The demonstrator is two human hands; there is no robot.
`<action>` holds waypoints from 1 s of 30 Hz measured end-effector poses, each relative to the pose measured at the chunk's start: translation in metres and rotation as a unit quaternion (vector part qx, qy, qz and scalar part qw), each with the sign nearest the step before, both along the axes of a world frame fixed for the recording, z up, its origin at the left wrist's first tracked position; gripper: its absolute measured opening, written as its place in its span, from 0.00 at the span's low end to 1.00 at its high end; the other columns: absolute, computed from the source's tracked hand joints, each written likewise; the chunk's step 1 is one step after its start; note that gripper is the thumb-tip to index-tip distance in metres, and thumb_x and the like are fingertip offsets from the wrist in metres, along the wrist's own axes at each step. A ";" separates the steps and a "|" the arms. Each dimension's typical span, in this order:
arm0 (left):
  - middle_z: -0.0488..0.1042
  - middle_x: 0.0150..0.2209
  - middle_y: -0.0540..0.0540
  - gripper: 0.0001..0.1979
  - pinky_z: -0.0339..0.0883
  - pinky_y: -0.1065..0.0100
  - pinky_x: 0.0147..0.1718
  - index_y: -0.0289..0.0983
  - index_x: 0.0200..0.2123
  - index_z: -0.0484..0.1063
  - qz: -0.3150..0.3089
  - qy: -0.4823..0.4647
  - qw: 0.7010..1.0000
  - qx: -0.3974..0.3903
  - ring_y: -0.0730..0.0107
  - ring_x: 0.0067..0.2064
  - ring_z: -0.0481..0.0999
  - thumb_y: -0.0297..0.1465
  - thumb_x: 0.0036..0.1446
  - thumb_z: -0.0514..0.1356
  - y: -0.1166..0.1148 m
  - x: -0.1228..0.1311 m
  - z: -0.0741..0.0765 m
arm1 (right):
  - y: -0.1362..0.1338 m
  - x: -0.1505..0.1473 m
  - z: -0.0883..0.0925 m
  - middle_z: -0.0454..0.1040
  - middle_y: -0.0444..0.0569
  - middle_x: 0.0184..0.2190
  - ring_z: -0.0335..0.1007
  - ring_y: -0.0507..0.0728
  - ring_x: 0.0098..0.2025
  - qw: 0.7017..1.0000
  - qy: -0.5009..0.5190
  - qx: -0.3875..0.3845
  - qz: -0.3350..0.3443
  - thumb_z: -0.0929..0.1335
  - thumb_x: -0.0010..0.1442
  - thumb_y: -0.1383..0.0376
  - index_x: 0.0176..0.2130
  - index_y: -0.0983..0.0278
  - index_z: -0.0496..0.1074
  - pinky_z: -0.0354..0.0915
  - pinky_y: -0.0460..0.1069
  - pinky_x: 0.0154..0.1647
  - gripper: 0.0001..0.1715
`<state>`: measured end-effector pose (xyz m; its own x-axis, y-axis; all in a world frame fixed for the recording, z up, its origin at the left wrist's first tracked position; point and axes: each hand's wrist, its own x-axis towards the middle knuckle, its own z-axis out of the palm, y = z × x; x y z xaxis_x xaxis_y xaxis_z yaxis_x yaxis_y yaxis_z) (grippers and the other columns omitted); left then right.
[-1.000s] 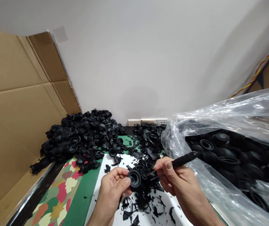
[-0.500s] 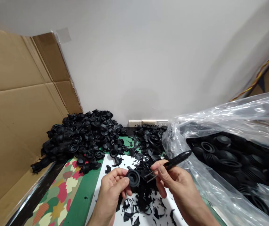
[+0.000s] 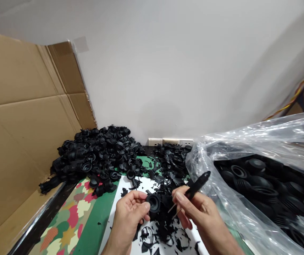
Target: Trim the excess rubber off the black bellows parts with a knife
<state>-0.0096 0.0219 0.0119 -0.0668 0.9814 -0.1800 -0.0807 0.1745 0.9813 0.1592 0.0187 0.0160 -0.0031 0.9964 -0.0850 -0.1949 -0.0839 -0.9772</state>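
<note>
My left hand (image 3: 129, 212) pinches a round black rubber part (image 3: 153, 203) between thumb and fingers, its open end facing me. My right hand (image 3: 194, 212) grips a black-handled knife (image 3: 196, 185), its thin blade pointing down-left toward the part without clearly touching it. Both hands hover over a white sheet (image 3: 114, 226) strewn with black rubber trimmings (image 3: 165, 230).
A heap of black rubber parts (image 3: 98, 156) lies at the back left against a cardboard sheet (image 3: 21, 124). A smaller scrap pile (image 3: 171, 159) sits by the wall sockets (image 3: 170, 142). A clear plastic bag (image 3: 260, 184) full of parts fills the right. A green patterned mat (image 3: 69, 223) covers the table.
The knife handle has swung more upright and the blade has drawn slightly away from the part. The view has shifted right a little. My left hand still holds the part.
</note>
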 end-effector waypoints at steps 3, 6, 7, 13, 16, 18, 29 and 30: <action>0.67 0.21 0.53 0.09 0.60 0.73 0.22 0.35 0.31 0.73 0.019 0.073 0.996 0.038 0.74 0.22 0.67 0.29 0.43 0.65 -0.003 0.002 -0.003 | 0.000 -0.003 -0.003 0.61 0.38 0.14 0.50 0.48 0.15 0.998 -0.016 -0.033 0.042 0.70 0.47 0.46 0.25 0.65 0.68 0.47 0.45 0.18 0.24; 0.71 0.26 0.51 0.09 0.63 0.71 0.26 0.38 0.32 0.74 0.042 0.199 0.969 0.142 0.71 0.26 0.68 0.26 0.44 0.64 -0.008 0.006 -0.008 | -0.001 -0.010 -0.007 0.63 0.40 0.18 0.49 0.48 0.17 0.995 -0.029 -0.032 0.092 0.70 0.48 0.48 0.29 0.66 0.71 0.46 0.45 0.18 0.23; 0.72 0.28 0.50 0.10 0.63 0.70 0.28 0.39 0.33 0.74 0.039 0.232 0.955 0.182 0.71 0.26 0.69 0.24 0.44 0.63 -0.010 0.007 -0.009 | -0.002 -0.012 -0.008 0.63 0.40 0.18 0.50 0.48 0.18 0.994 -0.031 -0.022 0.102 0.70 0.48 0.49 0.28 0.66 0.71 0.47 0.45 0.19 0.22; 0.73 0.27 0.50 0.07 0.64 0.70 0.28 0.40 0.31 0.74 0.015 0.226 0.952 0.205 0.68 0.27 0.70 0.26 0.45 0.64 -0.009 0.004 -0.007 | -0.002 -0.017 -0.010 0.59 0.39 0.18 0.49 0.49 0.22 0.996 0.002 -0.027 0.085 0.71 0.47 0.51 0.23 0.66 0.67 0.46 0.45 0.22 0.20; 0.69 0.21 0.50 0.11 0.63 0.69 0.28 0.39 0.17 0.68 0.041 0.207 0.959 0.190 0.68 0.26 0.68 0.30 0.51 0.60 -0.002 -0.003 -0.004 | -0.001 -0.015 -0.011 0.55 0.37 0.16 0.43 0.47 0.19 0.995 0.013 -0.051 0.083 0.71 0.46 0.49 0.21 0.64 0.63 0.41 0.45 0.20 0.23; 0.74 0.31 0.46 0.07 0.64 0.69 0.30 0.38 0.22 0.72 0.061 0.187 0.960 0.198 0.66 0.30 0.70 0.26 0.51 0.59 -0.001 -0.005 -0.002 | -0.001 -0.014 -0.012 0.54 0.36 0.16 0.41 0.46 0.18 0.994 0.018 -0.060 0.093 0.71 0.46 0.48 0.21 0.64 0.62 0.38 0.45 0.19 0.25; 0.75 0.41 0.44 0.15 0.64 0.70 0.28 0.41 0.37 0.79 -0.073 0.171 0.963 0.195 0.63 0.36 0.72 0.21 0.44 0.63 -0.010 0.007 0.003 | -0.003 -0.017 -0.009 0.52 0.35 0.15 0.39 0.46 0.18 0.988 0.057 -0.050 0.133 0.73 0.41 0.45 0.24 0.65 0.66 0.39 0.45 0.19 0.27; 0.76 0.41 0.44 0.15 0.64 0.70 0.28 0.41 0.36 0.79 -0.062 0.163 0.966 0.192 0.63 0.36 0.72 0.22 0.43 0.64 -0.009 0.006 0.001 | -0.003 -0.017 -0.009 0.53 0.35 0.15 0.40 0.46 0.18 0.989 0.051 -0.044 0.130 0.74 0.40 0.46 0.24 0.65 0.67 0.40 0.45 0.19 0.27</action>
